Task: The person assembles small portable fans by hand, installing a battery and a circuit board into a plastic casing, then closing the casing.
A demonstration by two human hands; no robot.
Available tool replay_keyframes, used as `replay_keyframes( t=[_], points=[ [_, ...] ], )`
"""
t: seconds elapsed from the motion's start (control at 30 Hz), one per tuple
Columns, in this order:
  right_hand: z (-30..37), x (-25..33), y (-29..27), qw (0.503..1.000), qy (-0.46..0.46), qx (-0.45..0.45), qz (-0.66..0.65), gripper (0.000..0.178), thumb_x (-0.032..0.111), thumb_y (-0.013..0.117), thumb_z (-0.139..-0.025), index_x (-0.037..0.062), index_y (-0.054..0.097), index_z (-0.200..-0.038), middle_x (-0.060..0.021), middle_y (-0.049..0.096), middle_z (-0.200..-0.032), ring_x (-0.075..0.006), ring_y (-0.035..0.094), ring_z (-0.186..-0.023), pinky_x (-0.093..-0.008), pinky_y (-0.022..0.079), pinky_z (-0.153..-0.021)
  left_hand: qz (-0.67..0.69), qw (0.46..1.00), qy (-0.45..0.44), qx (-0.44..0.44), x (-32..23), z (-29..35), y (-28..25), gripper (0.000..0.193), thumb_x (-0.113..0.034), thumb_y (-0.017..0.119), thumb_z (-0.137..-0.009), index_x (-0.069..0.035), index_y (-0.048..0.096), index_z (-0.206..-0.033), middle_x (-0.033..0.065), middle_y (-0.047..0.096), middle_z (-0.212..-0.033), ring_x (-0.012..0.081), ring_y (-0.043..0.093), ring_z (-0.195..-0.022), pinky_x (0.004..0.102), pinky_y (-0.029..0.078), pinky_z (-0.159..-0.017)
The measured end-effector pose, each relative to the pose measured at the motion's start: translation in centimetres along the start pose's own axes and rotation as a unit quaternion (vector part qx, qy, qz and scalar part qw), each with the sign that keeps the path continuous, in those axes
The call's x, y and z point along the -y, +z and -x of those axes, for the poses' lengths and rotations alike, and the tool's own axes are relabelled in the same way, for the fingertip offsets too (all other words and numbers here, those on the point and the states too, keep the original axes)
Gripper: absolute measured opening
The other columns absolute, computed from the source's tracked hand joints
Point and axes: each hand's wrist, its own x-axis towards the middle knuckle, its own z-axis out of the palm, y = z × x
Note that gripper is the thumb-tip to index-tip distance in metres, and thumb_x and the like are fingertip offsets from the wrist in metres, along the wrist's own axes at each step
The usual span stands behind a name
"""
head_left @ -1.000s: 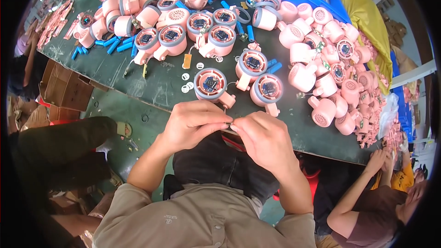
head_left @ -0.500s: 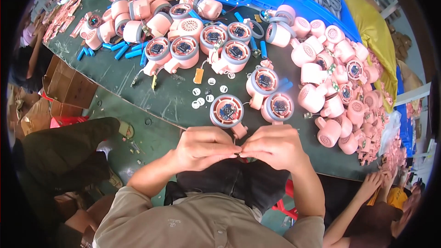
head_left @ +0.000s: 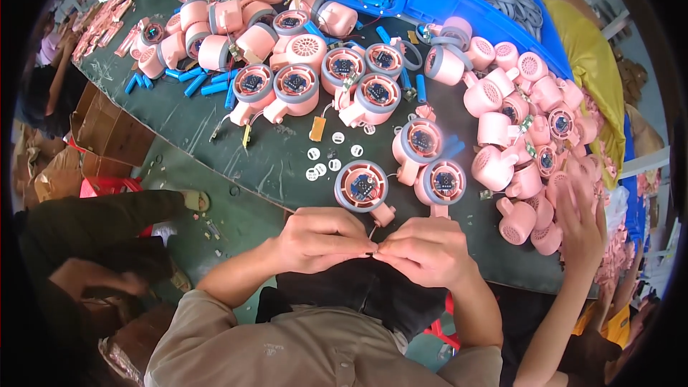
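My left hand (head_left: 322,239) and my right hand (head_left: 423,251) meet fingertip to fingertip at the near edge of the dark green table (head_left: 272,165). Between them they pinch a tiny dark part (head_left: 370,252) on thin wires. The wires run up to a pink fan housing with a grey ring and an exposed circuit board (head_left: 362,187), which lies just beyond my fingers. Two similar open housings (head_left: 430,165) lie to its right.
Many pink fan housings (head_left: 301,50) and blue cylindrical cells (head_left: 201,84) cover the table. Blue bins (head_left: 459,0) with cells and grey rings stand at the back. Another person's hand (head_left: 580,222) reaches onto the pink parts at right. Small white discs (head_left: 322,165) lie near the middle.
My hands have stayed together on the small part. The view has shifted so the table sits lower. Another person's hand has come in at the right.
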Motion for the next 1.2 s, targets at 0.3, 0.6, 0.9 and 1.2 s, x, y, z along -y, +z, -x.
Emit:
replay_keyframes(
  t=[0.3,0.6,0.9,1.2],
  points=[
    [-0.8,-0.6,-0.5,0.996,-0.005,0.054,-0.070,0.018,0.010,0.085,-0.071,0.0055,0.072,-0.083,-0.0040,0.070,-0.077,-0.0181,0.067,-0.064,-0.0293,0.050,-0.053,0.018,0.999,0.032,0.019,0.2,-0.6,-0.4,0.019,0.001,0.078,-0.077,0.001,0.075,-0.095,0.0076,0.067,-0.084,0.0220,0.069,-0.075,0.0325,0.056,-0.061],
    [-3.2,0.8,-1.0,0.997,0.039,0.031,-0.066,0.016,0.006,0.086,-0.070,0.0046,0.072,-0.078,-0.0054,0.071,-0.074,-0.0162,0.068,-0.061,-0.0260,0.050,-0.053,0.079,0.996,-0.039,0.002,-0.9,-2.3,-2.1,0.016,-0.003,0.078,-0.083,0.001,0.074,-0.097,0.0105,0.071,-0.089,0.0245,0.070,-0.076,0.0338,0.056,-0.065],
    [-13.6,-1.0,-2.4,0.945,0.190,-0.167,-0.206,0.036,0.013,0.068,-0.095,-0.0035,0.057,-0.126,-0.0109,0.068,-0.111,-0.0154,0.065,-0.103,-0.0283,0.053,-0.090,0.047,0.944,-0.210,-0.251,-0.5,-14.6,-12.5,0.014,-0.006,0.069,-0.088,0.005,0.071,-0.096,0.0072,0.071,-0.085,0.0120,0.067,-0.075,0.0253,0.054,-0.071],
    [-17.7,-7.4,-0.2,0.972,0.210,-0.107,0.016,0.022,0.009,0.075,-0.083,-0.0007,0.070,-0.102,-0.0135,0.074,-0.091,-0.0204,0.072,-0.085,-0.0315,0.056,-0.077,-0.337,0.873,-0.197,-0.294,2.6,-12.9,-18.2,0.032,-0.015,0.071,-0.086,0.000,0.070,-0.115,0.0138,0.075,-0.100,0.0219,0.072,-0.092,0.0333,0.054,-0.080]
  ],
)
